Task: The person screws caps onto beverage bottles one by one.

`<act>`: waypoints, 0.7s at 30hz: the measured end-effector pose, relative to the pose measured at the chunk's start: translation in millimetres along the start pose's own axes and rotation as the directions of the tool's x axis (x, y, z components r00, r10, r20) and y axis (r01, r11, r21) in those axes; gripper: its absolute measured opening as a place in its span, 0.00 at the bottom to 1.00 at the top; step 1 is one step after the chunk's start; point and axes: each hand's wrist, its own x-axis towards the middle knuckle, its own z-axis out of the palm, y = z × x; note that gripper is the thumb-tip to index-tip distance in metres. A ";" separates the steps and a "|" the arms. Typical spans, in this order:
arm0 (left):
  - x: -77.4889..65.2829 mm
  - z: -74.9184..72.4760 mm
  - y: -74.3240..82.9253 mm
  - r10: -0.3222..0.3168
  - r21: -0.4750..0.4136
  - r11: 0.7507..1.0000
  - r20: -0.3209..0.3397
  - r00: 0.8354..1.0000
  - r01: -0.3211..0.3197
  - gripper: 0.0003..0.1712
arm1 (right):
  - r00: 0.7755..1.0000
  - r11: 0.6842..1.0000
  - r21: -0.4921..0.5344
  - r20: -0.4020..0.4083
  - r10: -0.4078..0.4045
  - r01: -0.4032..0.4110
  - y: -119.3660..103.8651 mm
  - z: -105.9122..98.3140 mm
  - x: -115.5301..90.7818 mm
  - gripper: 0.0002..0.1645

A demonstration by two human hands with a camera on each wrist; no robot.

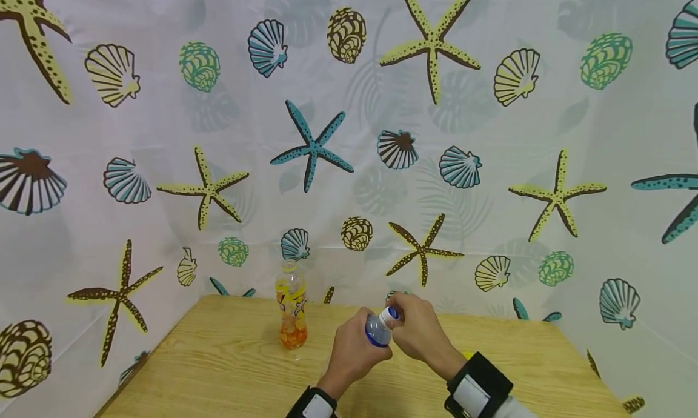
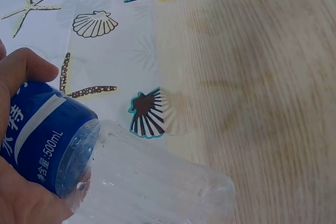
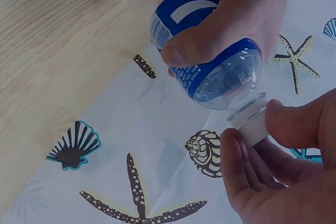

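Note:
My left hand [image 1: 351, 350] grips a clear plastic bottle [image 1: 376, 332] round its blue label [image 2: 39, 129], above the wooden table. The bottle is tilted, its neck toward my right hand [image 1: 421, 328]. Thumb and fingers of that hand pinch the white cap [image 3: 254, 127] at the bottle's mouth. From above, the cap's top looks blue. A few droplets cling inside the clear wall in the left wrist view. Whether the cap is loose on the neck, I cannot tell.
Left of my hands, a second bottle [image 1: 292, 309] with a yellow label and orange contents stands upright on the wooden table [image 1: 229, 357]. A small yellow thing [image 1: 468, 355] shows partly behind my right wrist. A shell-and-starfish patterned cloth [image 1: 338, 194] hangs round the table's back and sides.

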 end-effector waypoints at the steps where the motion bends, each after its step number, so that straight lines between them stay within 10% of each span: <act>1: 0.0 -0.2 0.5 -0.003 0.001 1.000 0.000 1.000 0.003 0.33 | 1.000 1.000 -0.005 -0.004 0.004 -0.004 -0.1 0.6 0.2 0.09; 21: -2.3 -0.3 1.4 0.019 -0.006 1.000 -0.023 1.000 -0.019 0.33 | 0.998 0.996 -0.059 0.012 0.061 -0.060 9.2 1.4 0.3 0.24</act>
